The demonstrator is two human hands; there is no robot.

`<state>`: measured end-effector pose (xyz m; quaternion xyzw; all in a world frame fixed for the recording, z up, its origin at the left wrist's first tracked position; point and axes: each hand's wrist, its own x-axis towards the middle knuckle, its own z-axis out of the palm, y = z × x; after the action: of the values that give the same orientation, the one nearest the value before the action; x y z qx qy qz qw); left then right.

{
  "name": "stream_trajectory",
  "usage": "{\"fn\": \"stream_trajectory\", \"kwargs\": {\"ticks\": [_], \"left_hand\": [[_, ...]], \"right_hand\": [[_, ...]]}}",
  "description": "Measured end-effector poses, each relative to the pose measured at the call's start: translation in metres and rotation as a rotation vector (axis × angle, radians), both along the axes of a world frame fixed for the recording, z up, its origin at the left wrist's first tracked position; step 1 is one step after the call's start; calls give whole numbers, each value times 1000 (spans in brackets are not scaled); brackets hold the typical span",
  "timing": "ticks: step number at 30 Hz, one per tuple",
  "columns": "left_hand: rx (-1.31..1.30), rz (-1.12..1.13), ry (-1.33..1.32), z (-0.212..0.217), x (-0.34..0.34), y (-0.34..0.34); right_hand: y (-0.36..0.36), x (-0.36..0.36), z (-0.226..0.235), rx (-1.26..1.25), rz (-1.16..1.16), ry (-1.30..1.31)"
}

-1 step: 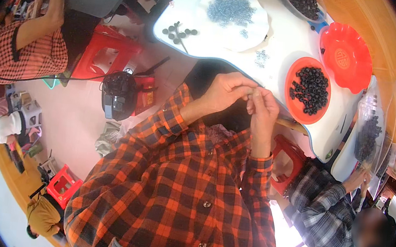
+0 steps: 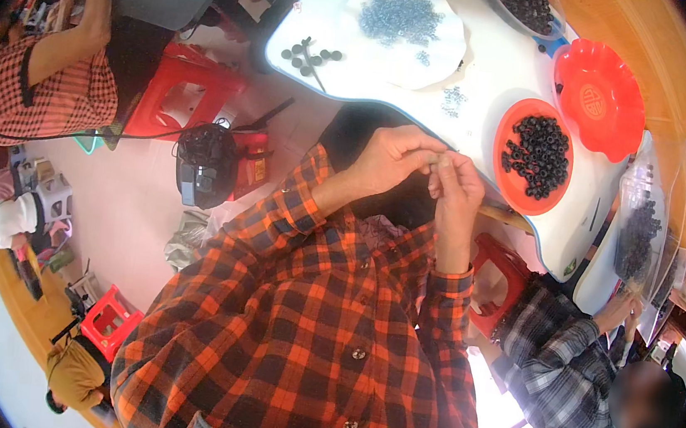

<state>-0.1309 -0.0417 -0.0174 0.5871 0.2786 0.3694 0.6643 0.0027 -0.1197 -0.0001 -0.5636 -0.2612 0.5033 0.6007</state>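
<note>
My left hand [image 2: 392, 159] and my right hand [image 2: 456, 188] meet fingertip to fingertip just off the table's near edge. Both are closed in a pinch, and whatever lies between the fingers is too small and covered to make out. Right of them, an orange-red bowl [image 2: 506, 189] holds many small black ring-like parts [image 2: 540, 155]. Beyond my hands, a white scalloped plate [image 2: 375, 71] carries a heap of small clear bluish pieces [image 2: 401, 18]. A few more clear pieces [image 2: 453, 100] lie loose on the white table [image 2: 479, 70].
Several round black parts [image 2: 308, 56] lie at the table's left. A red scalloped dish [image 2: 612, 117] and a tub of black parts [image 2: 528, 6] stand at the back right. Co-workers sit at left and right, one in grey plaid [image 2: 566, 363]. Red stools [image 2: 176, 96] stand nearby.
</note>
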Motion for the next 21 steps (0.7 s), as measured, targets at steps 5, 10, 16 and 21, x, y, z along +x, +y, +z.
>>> {"fn": "stream_trajectory", "kwargs": {"ticks": [5, 10, 16, 21], "left_hand": [[-28, 36, 18, 7, 0, -2], [-43, 65, 41, 8, 1, -2], [-61, 102, 154, 12, 4, 0], [-188, 108, 131, 8, 10, 2]], "right_hand": [[1, 5, 5, -37, 43, -70], [0, 2, 0, 20, 3, -61], [2, -7, 4, 88, -11, -306], [5, -7, 3, 76, -20, -274]]}}
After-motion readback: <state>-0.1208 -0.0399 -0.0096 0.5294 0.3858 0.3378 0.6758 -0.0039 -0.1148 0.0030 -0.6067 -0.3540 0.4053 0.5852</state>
